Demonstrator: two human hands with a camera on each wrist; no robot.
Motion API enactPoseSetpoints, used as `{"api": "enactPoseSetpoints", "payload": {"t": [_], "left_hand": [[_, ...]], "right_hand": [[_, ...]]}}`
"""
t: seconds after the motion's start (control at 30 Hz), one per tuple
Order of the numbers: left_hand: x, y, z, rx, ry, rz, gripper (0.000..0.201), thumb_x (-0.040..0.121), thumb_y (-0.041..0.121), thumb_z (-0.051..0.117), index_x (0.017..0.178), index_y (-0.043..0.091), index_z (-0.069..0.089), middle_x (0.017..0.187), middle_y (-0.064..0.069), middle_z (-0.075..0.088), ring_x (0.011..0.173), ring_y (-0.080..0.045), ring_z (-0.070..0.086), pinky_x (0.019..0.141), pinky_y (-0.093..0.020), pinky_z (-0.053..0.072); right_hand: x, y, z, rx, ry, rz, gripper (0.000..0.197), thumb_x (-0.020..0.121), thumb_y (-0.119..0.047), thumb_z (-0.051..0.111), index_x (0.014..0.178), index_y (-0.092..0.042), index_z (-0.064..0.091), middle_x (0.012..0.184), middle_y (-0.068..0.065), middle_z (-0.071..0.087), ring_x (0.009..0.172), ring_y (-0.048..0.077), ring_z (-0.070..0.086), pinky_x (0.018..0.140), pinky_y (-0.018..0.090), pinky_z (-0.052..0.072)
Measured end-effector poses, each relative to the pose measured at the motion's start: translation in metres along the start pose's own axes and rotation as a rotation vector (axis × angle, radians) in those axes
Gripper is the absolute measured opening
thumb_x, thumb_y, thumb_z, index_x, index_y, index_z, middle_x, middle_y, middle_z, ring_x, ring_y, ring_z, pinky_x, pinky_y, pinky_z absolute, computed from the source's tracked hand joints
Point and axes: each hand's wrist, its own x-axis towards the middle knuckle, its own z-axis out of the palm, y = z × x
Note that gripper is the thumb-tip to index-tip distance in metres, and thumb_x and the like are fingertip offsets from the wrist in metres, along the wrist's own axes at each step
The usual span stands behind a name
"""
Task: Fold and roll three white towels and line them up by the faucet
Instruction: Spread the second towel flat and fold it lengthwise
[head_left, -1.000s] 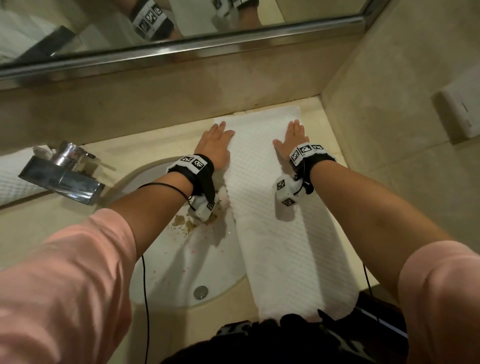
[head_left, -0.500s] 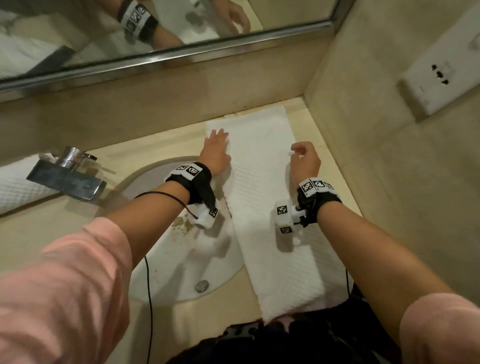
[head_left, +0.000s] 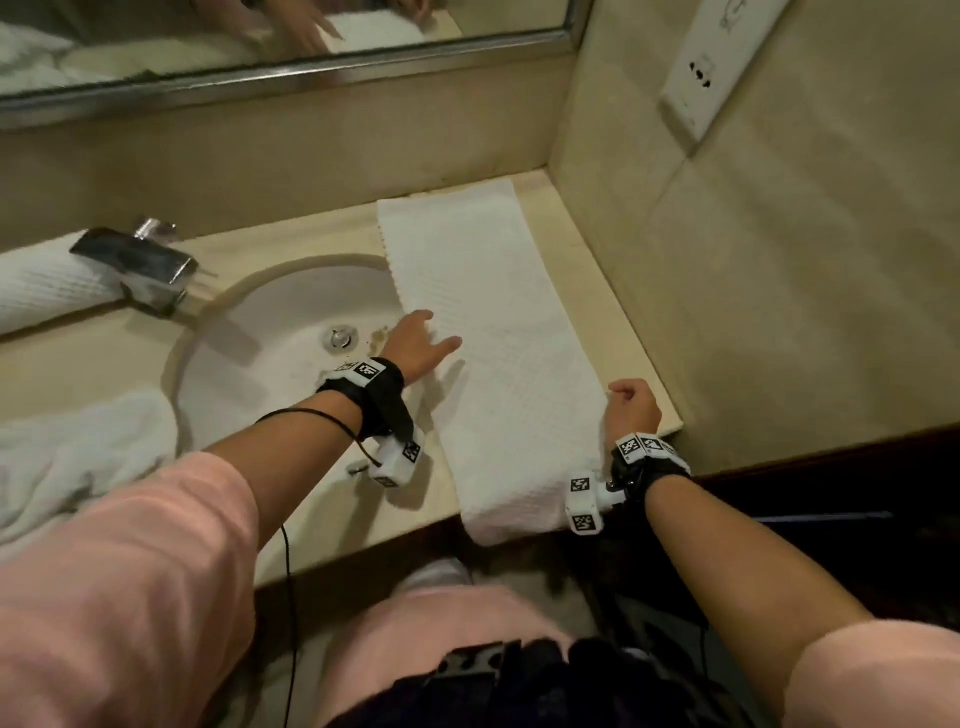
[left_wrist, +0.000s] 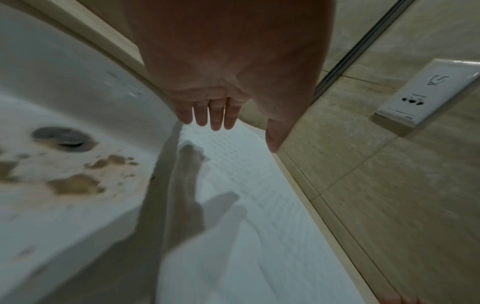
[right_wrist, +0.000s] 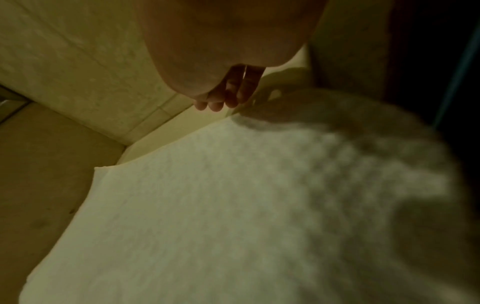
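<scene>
A long folded white towel (head_left: 498, 312) lies on the counter to the right of the sink, running from the back wall to the front edge and hanging slightly over it. My left hand (head_left: 423, 338) hovers at the towel's left edge with fingers straight and spread; the left wrist view shows these fingers (left_wrist: 213, 115) just above the towel (left_wrist: 246, 185). My right hand (head_left: 631, 402) is at the towel's right edge near the front, fingers loosely curled (right_wrist: 223, 98) above the towel (right_wrist: 207, 205), with nothing in them. A rolled white towel (head_left: 41, 280) lies behind the faucet (head_left: 135, 260).
A crumpled white towel (head_left: 78, 452) lies on the counter at the front left. The round sink (head_left: 244, 395) has brown stains near its drain (head_left: 340, 338). The side wall with a socket plate (head_left: 701, 78) runs close along the towel's right edge. A mirror (head_left: 260, 31) hangs above.
Both hands have drawn back from the towel's far end toward its near half. The right hand went from flat on the towel to curled at its right edge.
</scene>
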Motion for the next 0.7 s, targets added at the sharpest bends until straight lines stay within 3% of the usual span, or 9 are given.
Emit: {"api": "enactPoseSetpoints", "payload": {"t": [0.13,0.27,0.33,0.43,0.5,0.6,0.63,0.7], "left_hand": [[-0.068,-0.005,0.031,-0.085,0.081,-0.016,0.057,0.091,0.040,0.059,0.135,0.007,0.045,0.140,-0.009,0.046,0.127,-0.025,0.045,0.101,-0.032,0.035],[-0.124,-0.019,0.065,-0.320,0.165,-0.116,0.031,0.091,0.032,0.061,0.112,0.010,0.058,0.116,-0.007,0.061,0.107,-0.024,0.058,0.094,-0.037,0.048],[-0.148,-0.023,0.081,-0.403,0.208,-0.167,0.013,0.091,0.027,0.061,0.093,0.015,0.059,0.102,-0.006,0.065,0.097,-0.025,0.063,0.089,-0.040,0.053],[-0.179,-0.025,0.100,-0.563,0.189,-0.273,0.019,0.093,0.016,0.057,0.074,0.015,0.056,0.083,-0.006,0.065,0.075,-0.018,0.064,0.063,-0.027,0.057],[-0.191,-0.029,0.110,-0.636,0.113,-0.348,0.026,0.093,0.010,0.054,0.068,0.009,0.054,0.060,-0.001,0.060,0.054,-0.015,0.056,0.046,-0.021,0.045],[-0.200,-0.040,0.121,-0.750,-0.071,-0.497,0.025,0.094,0.005,0.047,0.069,0.006,0.051,0.040,0.004,0.048,0.040,-0.013,0.042,0.042,-0.022,0.035],[-0.203,-0.041,0.125,-0.798,-0.109,-0.549,0.025,0.096,0.006,0.045,0.072,0.007,0.050,0.042,0.003,0.049,0.039,-0.011,0.045,0.044,-0.021,0.039],[-0.209,-0.039,0.129,-0.878,-0.140,-0.643,0.025,0.100,0.013,0.043,0.076,0.010,0.051,0.061,-0.001,0.058,0.057,-0.012,0.056,0.057,-0.024,0.047]], "right_hand": [[-0.030,0.044,-0.024,-0.057,-0.096,0.066,0.029,0.084,0.009,0.042,0.104,0.004,0.062,0.116,0.022,0.059,0.110,0.036,0.054,0.092,0.032,0.040],[-0.056,0.073,-0.034,-0.064,-0.211,0.141,0.031,0.081,-0.011,0.052,0.109,-0.002,0.064,0.121,0.020,0.059,0.114,0.037,0.054,0.091,0.037,0.044],[-0.069,0.080,-0.039,-0.089,-0.278,0.162,0.037,0.086,-0.016,0.055,0.123,-0.007,0.057,0.132,0.016,0.051,0.120,0.036,0.050,0.099,0.038,0.041],[-0.077,0.083,-0.047,-0.109,-0.402,0.200,0.055,0.088,-0.018,0.060,0.138,-0.009,0.043,0.142,0.014,0.040,0.128,0.034,0.044,0.105,0.036,0.035],[-0.078,0.083,-0.050,-0.073,-0.440,0.203,0.063,0.086,-0.017,0.064,0.142,-0.007,0.038,0.144,0.014,0.040,0.128,0.033,0.044,0.106,0.037,0.035],[-0.076,0.082,-0.052,0.017,-0.445,0.237,0.078,0.082,-0.013,0.069,0.148,-0.009,0.028,0.148,0.013,0.038,0.132,0.032,0.041,0.110,0.042,0.035],[-0.076,0.081,-0.054,0.038,-0.452,0.249,0.081,0.083,-0.011,0.069,0.150,-0.010,0.023,0.150,0.013,0.035,0.134,0.032,0.039,0.111,0.042,0.033],[-0.073,0.076,-0.060,0.058,-0.479,0.258,0.082,0.086,-0.010,0.067,0.151,-0.009,0.017,0.153,0.014,0.030,0.138,0.031,0.035,0.111,0.040,0.032]]}}
